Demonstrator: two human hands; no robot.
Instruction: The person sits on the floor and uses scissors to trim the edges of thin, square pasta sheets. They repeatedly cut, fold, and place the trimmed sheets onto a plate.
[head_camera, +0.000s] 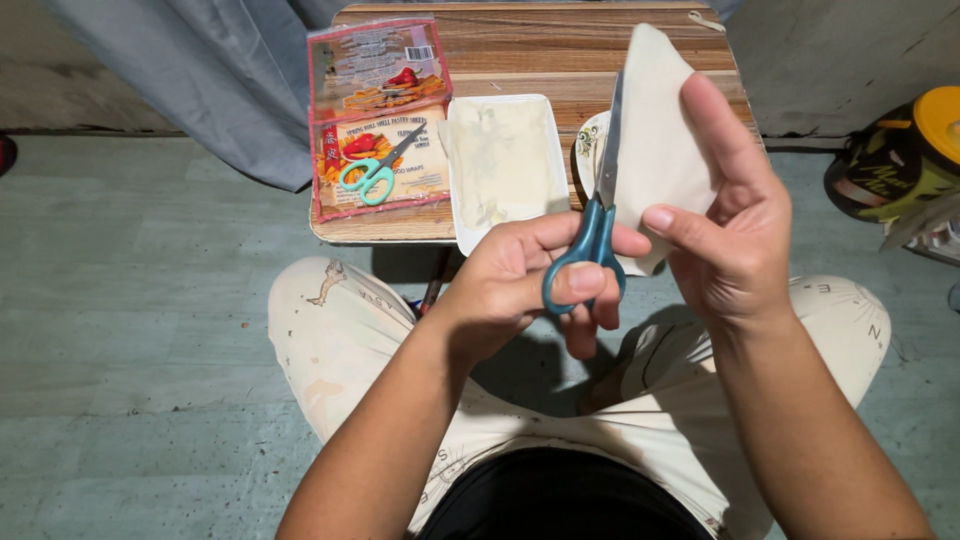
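Setting: grey-green concrete floor, a low wooden table (540, 50) ahead of my knees, a grey curtain (220, 80) behind it on the left.

Item, nearest: my lap, in cream printed trousers (330, 330), seated.

Item: my left hand (505, 290), closed through the loops of the blue-handled scissors (592, 240), blades pointing up and away, laid along the sheet's left edge. Whether the blades are parted, I cannot tell.

Item: my right hand (735, 240), pinching the pale pastry sheet (660, 130) between thumb and fingers, holding it upright above the table's near edge.

Risk: the sheet looks thin and limp; a tight pinch or a skewed cut could tear it. My right thumb sits near the blades and could be nicked.

Item, on the table: white tray (500, 165) with more sheets; a second, green-handled pair of scissors (375, 172) lying on the opened red wrapper packet (375, 115).

Item, far right: a yellow-lidded container (900, 150) on the floor.
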